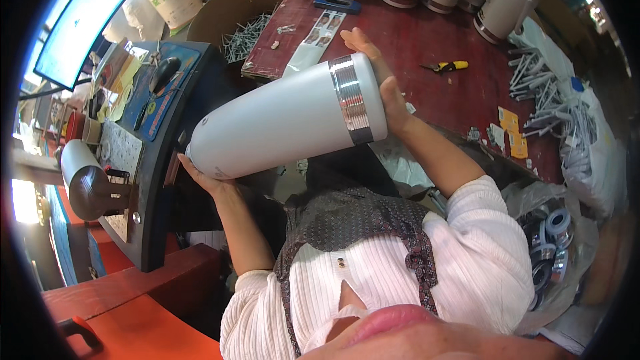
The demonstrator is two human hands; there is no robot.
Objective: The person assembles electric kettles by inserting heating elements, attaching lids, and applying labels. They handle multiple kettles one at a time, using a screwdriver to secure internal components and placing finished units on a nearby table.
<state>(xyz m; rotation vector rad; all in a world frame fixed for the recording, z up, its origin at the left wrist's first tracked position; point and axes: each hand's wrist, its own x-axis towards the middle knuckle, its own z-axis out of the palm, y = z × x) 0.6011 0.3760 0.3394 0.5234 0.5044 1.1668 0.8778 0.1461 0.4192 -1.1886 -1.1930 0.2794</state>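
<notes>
A pale grey thermos flask body [273, 120] lies slanted in the air between my two hands. Near its base runs a shiny silver ribbed band [351, 100]. My right hand [393, 97] presses its palm against the flat base at the upper right, its fingers stretched out past the rim. At the lower left, my left hand [208, 179] supports the narrower shoulder end from below, some fingers hidden behind the flask. Just beyond the flask, a strip of printed stickers [325, 30] lies on the dark red table [407, 43].
Grey flasks with handles [510, 7] stand at the far right. A yellow-and-black hand tool [450, 65] lies on the table. Grey rods [573, 117] pile up at right, above a bag of rings [557, 227]. At left are a lit screen [80, 23] and a dark-edged workbench [155, 207].
</notes>
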